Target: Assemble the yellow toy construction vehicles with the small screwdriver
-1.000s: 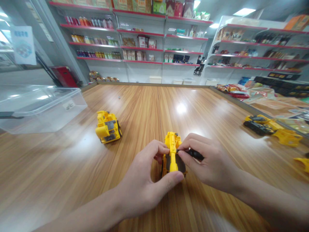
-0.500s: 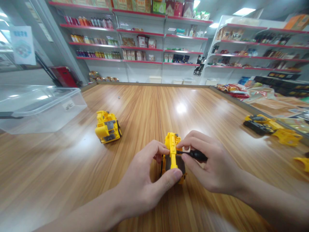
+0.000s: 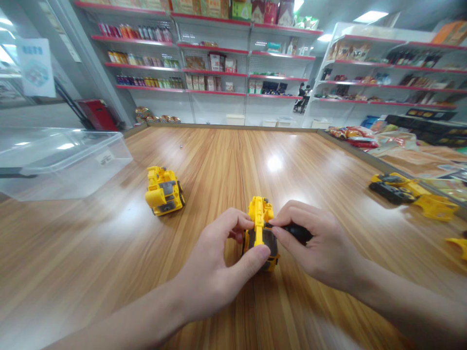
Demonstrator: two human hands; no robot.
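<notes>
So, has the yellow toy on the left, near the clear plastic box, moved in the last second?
No. That yellow toy sits in the same spot on the wooden table, with the same gap to the clear plastic box.

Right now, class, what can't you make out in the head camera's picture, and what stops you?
All in the head view:
Black tool: tip lost where it meets the toy vehicle; the right hand covers part of the rest.
Toy vehicle: its left side is partly covered by the left hand.
Yellow piece: cut off by the right edge.
Tiny bit: too small to identify.
Sign: wording blurred.
</notes>
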